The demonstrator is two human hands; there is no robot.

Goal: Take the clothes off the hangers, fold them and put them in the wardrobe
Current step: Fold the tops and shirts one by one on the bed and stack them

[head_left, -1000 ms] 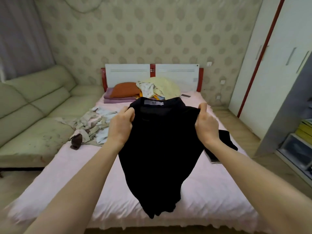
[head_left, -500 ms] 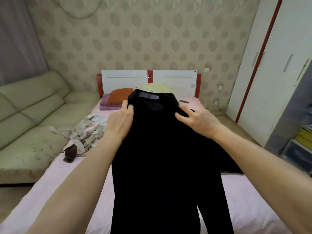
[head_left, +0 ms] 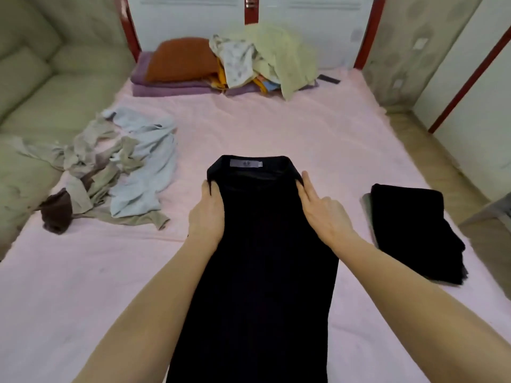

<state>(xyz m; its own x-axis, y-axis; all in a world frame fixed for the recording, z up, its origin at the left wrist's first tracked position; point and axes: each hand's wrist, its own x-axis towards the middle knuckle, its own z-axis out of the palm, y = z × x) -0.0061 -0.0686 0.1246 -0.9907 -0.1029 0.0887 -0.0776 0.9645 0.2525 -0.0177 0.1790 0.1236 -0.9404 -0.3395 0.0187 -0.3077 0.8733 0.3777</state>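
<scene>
Black fabric fills the near middle of the view: a black garment (head_left: 257, 272) lies lengthwise on the pink bedsheet (head_left: 276, 128), already narrowed into a long strip, its collar label at the far end. The left hand (head_left: 206, 217) grips the left shoulder edge, fingers curled into the cloth, while the right hand (head_left: 322, 211) rests on the right edge with fingers straight, pressing rather than clutching. To do this fold well, I judge both sides should be smoothed flat and parallel before the near hem is brought up to the collar, so the bundle matches the folded black piece (head_left: 412, 230) lying to the right. Dark cloth hides creases, so running a palm down the strip would help. A loose heap of pale clothes (head_left: 127, 172) sits to the left, and more clothes (head_left: 265, 56) are piled by the far headboard (head_left: 304, 17), still unfolded. White wardrobe doors (head_left: 475, 106) stand at the far right.
</scene>
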